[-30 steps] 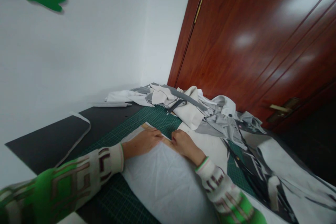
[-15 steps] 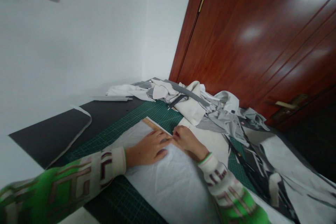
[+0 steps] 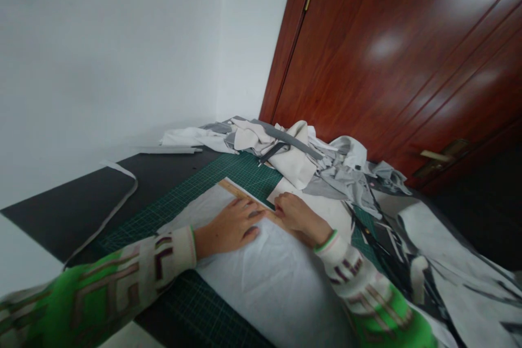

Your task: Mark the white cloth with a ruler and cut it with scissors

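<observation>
A white cloth (image 3: 269, 288) lies spread over a green cutting mat (image 3: 196, 307). Along the cloth's far edge runs a wooden ruler (image 3: 230, 188), with a narrow white strip of cloth showing beyond it. My left hand (image 3: 232, 227) presses down on the ruler and cloth, palm down with its fingers stretched out. Just to its right, my right hand (image 3: 300, 217) is closed at the ruler's far edge. Whatever its fingers pinch is hidden or too small to name.
Grey and white fabric scraps (image 3: 293, 147) are heaped at the back, against a wooden door (image 3: 367, 65). A pale strap (image 3: 118, 209) curves across the black tabletop (image 3: 163, 174) on the left. Dark straps (image 3: 379, 253) and more white cloth (image 3: 432, 234) lie on the right.
My right hand has slid a little to the right along the ruler, away from my left hand. My left hand stays on the ruler. The view has shifted slightly.
</observation>
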A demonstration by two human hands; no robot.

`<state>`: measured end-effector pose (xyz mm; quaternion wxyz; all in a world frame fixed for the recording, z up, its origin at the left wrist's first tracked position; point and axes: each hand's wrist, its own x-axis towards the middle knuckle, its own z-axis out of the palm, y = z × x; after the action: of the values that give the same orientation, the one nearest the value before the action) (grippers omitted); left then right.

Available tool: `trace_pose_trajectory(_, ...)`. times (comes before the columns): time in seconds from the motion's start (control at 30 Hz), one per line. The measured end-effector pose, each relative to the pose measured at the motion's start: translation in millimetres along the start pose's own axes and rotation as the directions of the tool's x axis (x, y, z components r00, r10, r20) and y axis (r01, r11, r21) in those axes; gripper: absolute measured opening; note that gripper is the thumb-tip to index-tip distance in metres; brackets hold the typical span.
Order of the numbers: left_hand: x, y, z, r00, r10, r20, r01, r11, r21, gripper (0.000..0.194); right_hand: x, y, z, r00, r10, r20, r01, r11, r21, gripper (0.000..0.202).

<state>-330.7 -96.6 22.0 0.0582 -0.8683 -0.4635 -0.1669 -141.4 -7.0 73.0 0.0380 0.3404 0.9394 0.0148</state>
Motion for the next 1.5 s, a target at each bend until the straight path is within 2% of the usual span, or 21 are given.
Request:
trace_pose_trajectory(0.27, -1, -1, 0.9, 1.0, 0.001, 0.001, -0.001, 0.999, -0.034, 0.043, -17, 11, 2, 0.999, 0.009, 0.048, -0.006, 0.998, -0.057, 0.023)
trace_pose_trajectory(0.5, 0, -1, -1.8, 1.0, 0.007, 0.022, -0.007, 1.0, -0.025, 0.044, -22, 5, 2, 0.999, 0.035, 0.004, -0.035, 0.996, -0.081, 0.034)
trace_pose_trajectory(0.8, 29, -15, -10.8, 0.98, 0.17, 0.107, -0.169, 0.985, -0.016, 0.033, -24, -3, 9, 0.994, 0.086, -0.073, -0.093, 0.991, -0.1, 0.051)
trace_pose_trajectory(1.0, 38, -16, -0.5, 0.979, 0.194, 0.064, -0.189, 0.979, -0.072, 0.029, -27, -2, 9, 0.991, 0.105, -0.085, -0.112, 0.99, -0.082, 0.043)
trace_pose_trajectory(1.3, 46, -25, 15.0, 0.995, 0.099, -0.03, -0.104, 0.962, -0.253, 0.023, -28, 1, 10, 0.988, 0.12, -0.093, -0.123, 0.992, -0.035, 0.027)
trace_pose_trajectory(1.5, 47, -22, 18.2, 0.994, 0.103, -0.035, -0.109, 0.939, -0.327, 0.019, -27, 8, 14, 0.989, 0.098, -0.111, -0.097, 0.995, 0.012, 0.03)
